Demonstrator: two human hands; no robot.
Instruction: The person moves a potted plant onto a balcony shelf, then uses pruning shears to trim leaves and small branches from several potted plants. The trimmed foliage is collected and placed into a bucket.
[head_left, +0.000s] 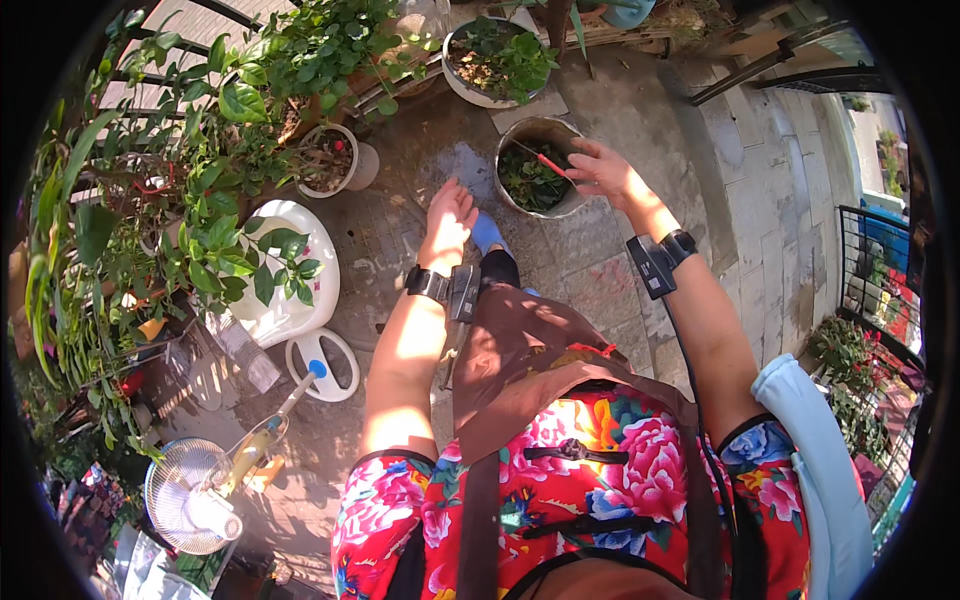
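Note:
My right hand (604, 176) is over the right rim of a round bucket (504, 187) on the paved ground. Its fingers meet the end of a slim red-handled tool (553, 163), whose thin metal part slants across the bucket's mouth. The exact grip is partly hidden by the fingers. Green leafy cuttings (534, 180) lie inside the bucket. To the left of it, my left hand (450, 214) hangs above the ground with nothing in it, fingers loosely bent.
Potted plants (330, 161) crowd the left side, beside a white plastic basin (319, 251). A standing fan (187, 495) lies tipped over at lower left. Beyond the bucket stands a planted white pot (454, 64). My foot in a blue shoe (489, 232) is below the bucket.

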